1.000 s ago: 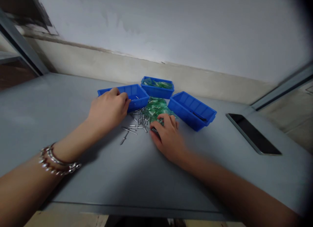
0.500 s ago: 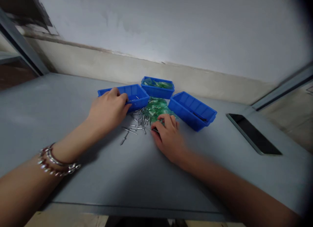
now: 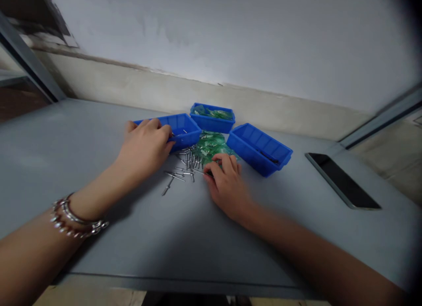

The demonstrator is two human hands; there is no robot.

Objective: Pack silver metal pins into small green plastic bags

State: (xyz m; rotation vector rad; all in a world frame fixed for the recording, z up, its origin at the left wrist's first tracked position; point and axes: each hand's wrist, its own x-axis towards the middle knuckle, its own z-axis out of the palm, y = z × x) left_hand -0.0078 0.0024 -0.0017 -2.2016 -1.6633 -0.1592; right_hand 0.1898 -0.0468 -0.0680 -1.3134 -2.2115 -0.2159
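Observation:
My left hand (image 3: 145, 141) is curled over the front wall of the left blue bin (image 3: 184, 140), thumb outside and fingers over the rim. A few thin metal pieces show inside that bin; whether the fingertips also touch one is hidden. My right hand (image 3: 227, 183) is closed in a pinch, and the thin shank of a silver blind rivet (image 3: 198, 171) sticks out left from its fingertips. Between the hands lies a loose pile of blind rivets (image 3: 189, 161). Green plastic packets (image 3: 211, 143) lie just beyond my right hand.
A second blue bin (image 3: 212, 122) holding green packets stands at the back near the wall. The right blue bin (image 3: 257, 154) has some dark pieces inside. A phone (image 3: 343, 180) lies on the grey table (image 3: 184, 249) at the right.
My left hand has shifted slightly left along the bin, with a finger now raised at its far side. One rivet near the right fingertips lies slightly differently. My right hand is almost still.

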